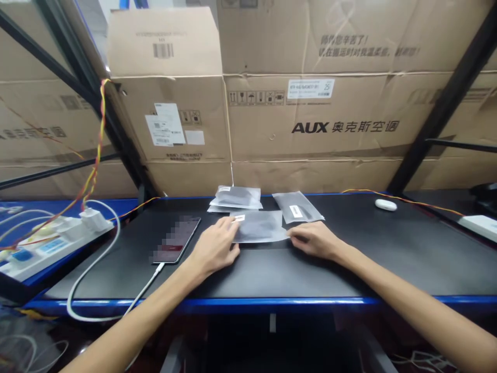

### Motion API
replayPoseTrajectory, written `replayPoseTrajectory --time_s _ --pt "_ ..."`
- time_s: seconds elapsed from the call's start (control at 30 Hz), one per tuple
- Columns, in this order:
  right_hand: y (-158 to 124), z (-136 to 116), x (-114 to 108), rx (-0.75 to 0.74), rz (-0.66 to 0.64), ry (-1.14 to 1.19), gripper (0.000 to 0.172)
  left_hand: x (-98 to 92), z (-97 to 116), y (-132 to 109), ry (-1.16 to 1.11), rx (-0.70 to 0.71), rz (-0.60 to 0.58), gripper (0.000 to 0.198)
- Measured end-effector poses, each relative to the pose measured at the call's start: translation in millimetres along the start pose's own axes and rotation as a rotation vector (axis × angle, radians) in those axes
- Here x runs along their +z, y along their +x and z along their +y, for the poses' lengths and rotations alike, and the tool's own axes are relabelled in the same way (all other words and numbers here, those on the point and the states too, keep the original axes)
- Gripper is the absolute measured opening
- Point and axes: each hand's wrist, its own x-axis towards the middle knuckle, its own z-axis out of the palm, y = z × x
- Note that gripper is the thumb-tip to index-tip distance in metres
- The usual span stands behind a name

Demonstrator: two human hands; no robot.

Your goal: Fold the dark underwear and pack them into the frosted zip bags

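Note:
A flat clear plastic bag [261, 226] with a dark item inside and a small white label lies on the black table [349, 259]. My left hand [214, 247] pinches the bag's left edge near the label. At the bag's right edge, my right hand [315, 240] grips with curled fingers. Behind it lie a small stack of similar bags [235, 198] and one single bag [298, 206].
A phone [176, 240] on a white charging cable [97, 274] lies left of my hands. A white power strip [50, 243] with plugs sits at the far left. A small white case [385, 204] rests at the back right. Cardboard boxes [310, 119] wall the back.

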Motion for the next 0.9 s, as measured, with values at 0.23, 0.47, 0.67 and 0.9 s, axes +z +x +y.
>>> replayPoseTrajectory --time_s 0.23,0.47,0.67,0.9 --pt "3.7 3.7 -4.3 0.41 0.103 -0.258 0.034 25.3 20.7 25.1 0.008 0.083 0.012 0.05" --pt "4.1 2.9 -4.3 0.514 -0.163 -0.393 0.039 18.5 12.5 16.5 -0.006 0.149 0.242 0.038" --pt "-0.8 -0.4 -8.6 0.476 -0.157 -0.299 0.043 3.6 9.6 18.2 -0.093 0.171 0.49 0.038" --pt "-3.7 8.4 -12.6 0.503 -0.153 -0.318 0.043 -0.3 8.1 36.2 -0.091 0.125 0.489 0.036"
